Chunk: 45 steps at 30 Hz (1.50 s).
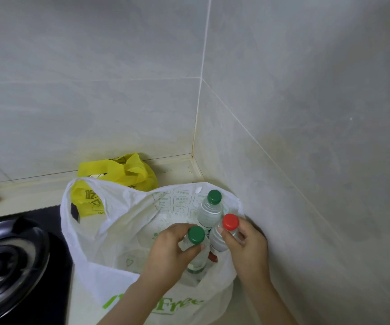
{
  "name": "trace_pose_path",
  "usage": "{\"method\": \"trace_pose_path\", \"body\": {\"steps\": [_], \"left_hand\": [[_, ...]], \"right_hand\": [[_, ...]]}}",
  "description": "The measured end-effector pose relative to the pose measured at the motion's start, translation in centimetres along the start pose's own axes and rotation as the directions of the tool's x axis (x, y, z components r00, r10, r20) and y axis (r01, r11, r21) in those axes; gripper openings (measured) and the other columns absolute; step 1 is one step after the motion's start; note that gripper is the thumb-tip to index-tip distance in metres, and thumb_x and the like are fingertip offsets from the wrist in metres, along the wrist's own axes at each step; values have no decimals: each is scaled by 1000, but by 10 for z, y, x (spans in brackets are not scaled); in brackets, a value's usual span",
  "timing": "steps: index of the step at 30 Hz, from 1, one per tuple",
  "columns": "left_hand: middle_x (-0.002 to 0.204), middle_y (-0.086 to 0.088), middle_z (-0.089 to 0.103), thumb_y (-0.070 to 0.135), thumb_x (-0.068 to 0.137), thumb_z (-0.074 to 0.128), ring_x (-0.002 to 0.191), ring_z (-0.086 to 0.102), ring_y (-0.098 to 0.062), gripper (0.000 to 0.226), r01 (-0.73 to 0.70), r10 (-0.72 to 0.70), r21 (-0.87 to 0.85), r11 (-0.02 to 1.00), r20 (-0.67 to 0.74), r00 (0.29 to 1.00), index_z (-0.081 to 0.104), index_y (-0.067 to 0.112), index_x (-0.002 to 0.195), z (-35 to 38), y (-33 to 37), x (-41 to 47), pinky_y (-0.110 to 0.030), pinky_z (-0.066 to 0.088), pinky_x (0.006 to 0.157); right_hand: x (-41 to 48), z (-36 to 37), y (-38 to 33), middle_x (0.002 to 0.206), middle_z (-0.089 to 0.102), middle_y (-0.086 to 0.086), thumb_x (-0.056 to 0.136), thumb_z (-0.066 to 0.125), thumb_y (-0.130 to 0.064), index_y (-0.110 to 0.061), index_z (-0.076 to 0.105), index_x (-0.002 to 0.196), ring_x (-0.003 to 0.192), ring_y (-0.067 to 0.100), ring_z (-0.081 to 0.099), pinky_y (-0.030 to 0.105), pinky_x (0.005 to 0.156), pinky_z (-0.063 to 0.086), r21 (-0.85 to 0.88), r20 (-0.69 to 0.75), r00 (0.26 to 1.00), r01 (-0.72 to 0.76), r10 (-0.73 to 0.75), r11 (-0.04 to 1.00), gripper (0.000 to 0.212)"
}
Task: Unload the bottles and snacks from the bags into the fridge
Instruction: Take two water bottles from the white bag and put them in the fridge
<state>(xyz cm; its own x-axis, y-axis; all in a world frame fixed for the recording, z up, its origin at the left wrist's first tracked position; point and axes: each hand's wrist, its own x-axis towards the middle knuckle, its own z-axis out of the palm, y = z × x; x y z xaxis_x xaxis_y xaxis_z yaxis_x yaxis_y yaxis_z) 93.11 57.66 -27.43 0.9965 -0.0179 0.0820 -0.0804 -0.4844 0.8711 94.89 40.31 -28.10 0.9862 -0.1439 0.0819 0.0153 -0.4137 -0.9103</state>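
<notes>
We are reaching into the white bag (100, 242) with both hands at once. Our left hand (168, 249) is wrapping round the neck of a green-capped bottle (196, 235), its fingers (189, 252) curling in just under the cap and pinching the clear plastic. Our right hand (248, 247) is gripping the red-capped bottle (230, 222) the same way, its fingers (227, 236) closing round the shoulder below the cap. Both bottles are standing upright in the bag's open mouth, side by side and close to touching.

Just behind them a second green-capped bottle (209, 212) is standing upright in the same bag, free of both hands. The white bag is sitting on the bench (37, 193), tucked into the corner where the two tiled walls (306, 113) are meeting, with green lettering showing on its near side. A crumpled yellow bag (119, 174) is lying behind it, against the back wall. Off to our left a black hob (55, 277) is showing, its round burner (9, 254) coming through blurred. We cannot tell what else is lying deeper in the white bag.
</notes>
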Motion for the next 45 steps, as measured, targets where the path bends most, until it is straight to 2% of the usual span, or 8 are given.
{"method": "trace_pose_path", "body": {"steps": [9, 16, 22, 26, 30, 34, 37, 45], "left_hand": [[89, 20, 68, 25, 73, 78, 89, 64, -1, 19, -61, 48, -73, 996, -166, 985, 70, 33, 88, -40, 24, 0, -28, 52, 84], [87, 15, 70, 43, 64, 70, 86, 66, -6, 26, -168, 116, -174, 970, -276, 954, 71, 34, 88, -82, 58, -3, -26, 53, 83], [82, 8, 73, 16, 68, 82, 80, 67, -4, 18, -272, 180, -229, 935, -354, 918, 75, 18, 84, -134, 105, -8, -17, 50, 75], [87, -9, 74, 22, 67, 78, 79, 66, -17, 18, -339, 195, -301, 891, -420, 886, 75, 18, 85, -173, 137, -12, -33, 54, 77], [90, -8, 75, 9, 72, 79, 78, 65, -11, 13, -438, 247, -339, 832, -482, 841, 76, 15, 83, -212, 171, -15, -23, 54, 75], [85, -4, 75, 4, 77, 73, 71, 61, -3, 10, -525, 308, -284, 802, -556, 772, 75, 9, 85, -252, 204, -23, -12, 49, 67], [86, -5, 75, 9, 78, 73, 72, 60, -4, 5, -560, 335, -238, 794, -597, 729, 75, 11, 83, -281, 222, -29, -14, 47, 69], [80, 2, 76, 10, 78, 71, 74, 67, -6, 8, -578, 338, -129, 806, -701, 628, 75, 12, 84, -321, 249, -46, -16, 52, 71]], "right_hand": [[4, -8, -41, 67, 64, -4, 77, 73, -34, -21, 66, 74, 66, 17, 63, 42, 63, 54, -80, -36, 982, 181, -184, 980, 16], [-3, -16, -100, 81, 72, -15, 75, 78, -23, -31, 72, 84, 80, 6, 68, 33, 75, 55, 3, -66, 961, 268, -267, 964, 14], [-10, -20, -174, 80, 71, -17, 76, 77, -28, -34, 70, 80, 80, 2, 66, 22, 75, 48, 49, -115, 921, 379, -372, 924, 10], [-15, -21, -229, 73, 70, -9, 78, 76, -27, -28, 70, 76, 75, 11, 66, 27, 72, 51, 126, -166, 864, 496, -475, 859, 6], [-21, -20, -281, 75, 72, -4, 81, 75, -20, -25, 72, 80, 77, 16, 68, 26, 72, 54, 308, -199, 819, 573, -538, 759, 6], [-26, -17, -331, 73, 73, -9, 82, 72, -10, -20, 73, 85, 70, 3, 65, 15, 66, 49, 436, -220, 785, 611, -580, 661, 10], [-29, -14, -362, 65, 69, -16, 82, 71, -11, -15, 73, 85, 61, -6, 59, 9, 60, 45, 467, -252, 758, 639, -601, 611, 6], [-29, 0, -412, 58, 62, -18, 81, 73, -14, -14, 73, 79, 55, -5, 51, 9, 56, 41, 537, -302, 697, 688, -650, 488, 2]]}}
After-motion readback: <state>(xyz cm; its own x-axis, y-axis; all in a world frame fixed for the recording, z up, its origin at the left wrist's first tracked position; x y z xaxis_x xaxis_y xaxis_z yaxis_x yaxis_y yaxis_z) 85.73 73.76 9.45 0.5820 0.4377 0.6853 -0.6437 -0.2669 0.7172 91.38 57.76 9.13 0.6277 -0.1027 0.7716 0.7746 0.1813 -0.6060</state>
